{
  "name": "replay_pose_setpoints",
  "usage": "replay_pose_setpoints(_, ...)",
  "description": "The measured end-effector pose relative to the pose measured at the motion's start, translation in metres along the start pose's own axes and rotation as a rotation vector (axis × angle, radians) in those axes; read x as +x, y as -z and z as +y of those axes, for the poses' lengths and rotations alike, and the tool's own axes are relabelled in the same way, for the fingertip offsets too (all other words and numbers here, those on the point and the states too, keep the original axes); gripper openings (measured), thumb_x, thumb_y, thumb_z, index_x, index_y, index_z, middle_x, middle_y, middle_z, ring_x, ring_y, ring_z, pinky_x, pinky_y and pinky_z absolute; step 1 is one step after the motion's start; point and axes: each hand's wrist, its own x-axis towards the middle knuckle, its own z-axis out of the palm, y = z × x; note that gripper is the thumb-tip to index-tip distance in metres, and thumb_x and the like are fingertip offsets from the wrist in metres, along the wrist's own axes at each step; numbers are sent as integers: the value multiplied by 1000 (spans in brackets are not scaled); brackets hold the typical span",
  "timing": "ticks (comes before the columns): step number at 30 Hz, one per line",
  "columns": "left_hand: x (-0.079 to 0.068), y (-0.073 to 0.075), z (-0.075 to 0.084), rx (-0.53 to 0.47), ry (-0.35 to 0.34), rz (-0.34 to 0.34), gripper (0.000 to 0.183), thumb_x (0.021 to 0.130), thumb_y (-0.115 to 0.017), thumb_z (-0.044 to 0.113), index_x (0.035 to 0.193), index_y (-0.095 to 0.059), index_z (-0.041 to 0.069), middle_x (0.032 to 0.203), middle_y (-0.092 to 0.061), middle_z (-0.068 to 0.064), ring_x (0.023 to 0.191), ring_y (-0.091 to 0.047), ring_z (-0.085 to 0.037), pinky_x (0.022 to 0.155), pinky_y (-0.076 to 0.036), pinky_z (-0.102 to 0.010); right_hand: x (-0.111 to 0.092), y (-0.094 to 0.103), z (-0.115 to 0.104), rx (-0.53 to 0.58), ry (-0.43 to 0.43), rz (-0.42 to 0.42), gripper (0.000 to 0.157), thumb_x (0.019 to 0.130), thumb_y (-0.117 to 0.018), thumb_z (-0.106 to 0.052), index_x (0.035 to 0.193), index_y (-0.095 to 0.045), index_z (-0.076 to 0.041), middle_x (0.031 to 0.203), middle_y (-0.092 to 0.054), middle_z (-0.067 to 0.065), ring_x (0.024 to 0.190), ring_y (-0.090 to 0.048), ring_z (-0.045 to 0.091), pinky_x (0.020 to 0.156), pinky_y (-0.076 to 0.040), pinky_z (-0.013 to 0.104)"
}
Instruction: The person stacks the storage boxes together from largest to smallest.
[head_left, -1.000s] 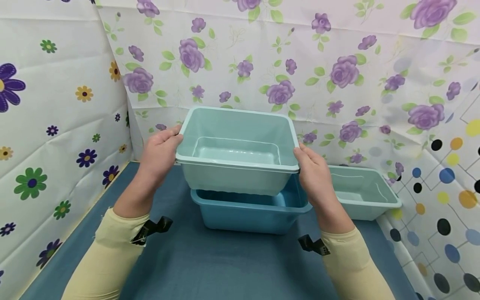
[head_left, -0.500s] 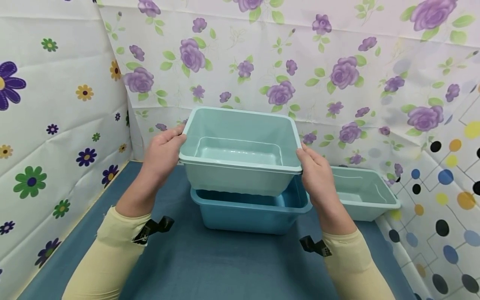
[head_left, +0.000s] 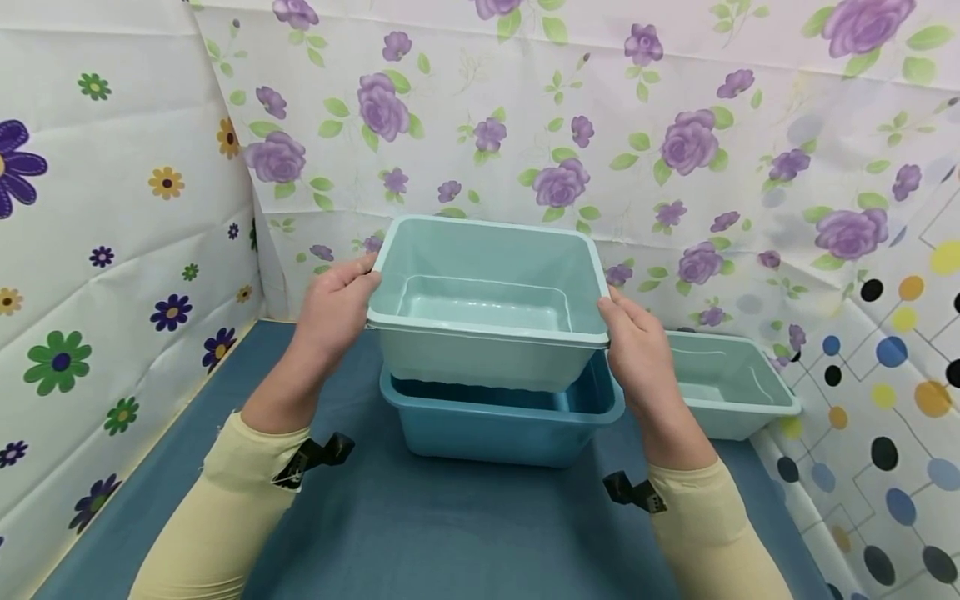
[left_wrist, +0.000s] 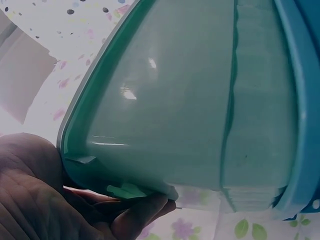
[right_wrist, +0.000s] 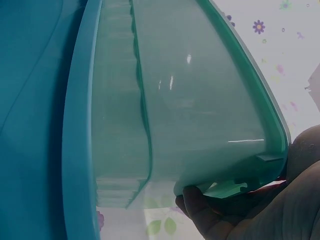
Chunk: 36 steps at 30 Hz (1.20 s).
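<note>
A pale green plastic basin is held up over a blue basin, its open side tilted toward me. My left hand grips its left end by the rim, thumb on top. At the opposite end, my right hand pinches the rim the same way. Fingers curl beneath the rim in both wrist views, where the pale green wall fills much of the picture. The blue basin's rim shows beside the lower part of the held basin. Whether the two basins touch is unclear.
Another pale green basin stands on the blue-covered table at the right, partly behind my right hand. A flower-printed sheet hangs at the back, with patterned sheets on both sides.
Both hands have shifted slightly to the right with the pale green basin. The blue basin and the other pale green basin stay in place.
</note>
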Motion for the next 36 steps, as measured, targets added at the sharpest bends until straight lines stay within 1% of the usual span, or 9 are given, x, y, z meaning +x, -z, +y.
replay_pose_setpoints(2,0,-1,-1,-6,8,-9,54,121,-44,25,169,-42,1,177,-37,-11,162,-37,-29,126,-40,-58,0,0,1,3,-2,0,56,120,-48,-39,166,-52,-7,176,-41,1,166,-28,18,135,-22,51)
replay_pose_setpoints(5,-1,-2,-2,-19,7,-13,54,121,-44,24,170,-40,0,178,-34,-11,164,-34,-29,126,-39,-58,0,0,3,-2,-3,-1,56,120,-48,-40,165,-54,-7,175,-42,0,166,-28,19,135,-22,53)
replay_pose_setpoints(9,-2,-3,-3,-14,4,-3,54,121,-46,23,169,-41,0,177,-36,-11,163,-36,-30,126,-39,-59,0,1,6,-3,-1,-2,56,120,-48,-39,164,-54,-7,176,-41,0,166,-28,19,135,-22,53)
replay_pose_setpoints(13,-3,-6,-6,-9,20,5,53,120,-47,24,168,-45,3,175,-41,-10,161,-40,-29,125,-41,-57,1,2,8,4,-1,-9,57,120,-48,-38,165,-52,-3,177,-38,2,167,-26,20,136,-20,51)
replay_pose_setpoints(16,-4,-8,-8,-11,35,-3,53,120,-48,26,168,-47,5,173,-45,-10,158,-45,-29,124,-43,-57,0,3,10,-2,-9,-14,57,120,-47,-37,164,-52,0,179,-35,2,168,-22,21,136,-18,52)
replay_pose_setpoints(18,-4,-9,-10,-15,43,-10,53,120,-48,27,169,-47,6,173,-45,-11,158,-45,-29,124,-43,-57,0,4,12,-14,-18,-16,57,120,-48,-37,163,-53,0,179,-34,2,169,-21,22,136,-17,52)
replay_pose_setpoints(25,-5,-12,-18,-11,44,-24,53,120,-48,24,169,-45,5,176,-40,-9,162,-37,-26,127,-39,-56,-2,3,19,-38,-53,-30,60,120,-47,-41,167,-48,-4,180,-32,2,169,-20,22,136,-17,53)
replay_pose_setpoints(30,-7,-13,-21,-17,44,-33,53,120,-47,25,170,-43,7,176,-40,-7,162,-37,-26,128,-38,-57,-1,2,24,-49,-58,-30,60,120,-47,-42,168,-47,-6,180,-32,2,168,-21,24,136,-18,55)
replay_pose_setpoints(36,-9,-15,-26,-20,59,-58,53,121,-46,25,171,-42,8,177,-39,-7,163,-36,-26,128,-37,-57,0,1,29,-75,-81,-31,60,120,-45,-43,170,-44,-9,180,-32,2,168,-22,24,135,-19,57)
